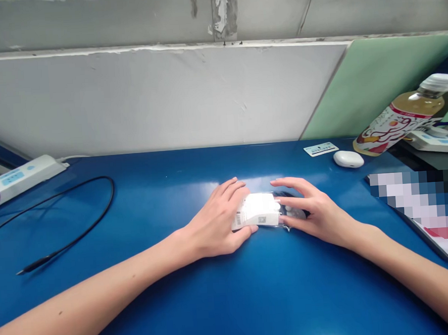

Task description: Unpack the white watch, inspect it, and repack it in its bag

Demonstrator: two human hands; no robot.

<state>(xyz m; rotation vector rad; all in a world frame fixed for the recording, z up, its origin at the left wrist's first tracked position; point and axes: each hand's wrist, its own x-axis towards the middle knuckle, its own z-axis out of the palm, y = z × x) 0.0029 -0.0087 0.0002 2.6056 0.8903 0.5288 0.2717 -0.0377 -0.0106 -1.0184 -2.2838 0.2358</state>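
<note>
A small white box [259,210] with printed labels and a code lies on the blue table [231,288], in a clear plastic wrap whose end [293,215] sticks out to the right. My left hand [221,218] grips the box's left side, fingers over the top and thumb along the near edge. My right hand [313,210] rests at the right end, its fingers curled over the wrap and touching it.
A white power strip [19,177] and a black cable [71,217] lie at the left. A small card [320,149], a white oval case [348,159], a tilted drink bottle [403,116] and a tablet [432,215] sit at the right. A white wall panel [159,98] backs the table.
</note>
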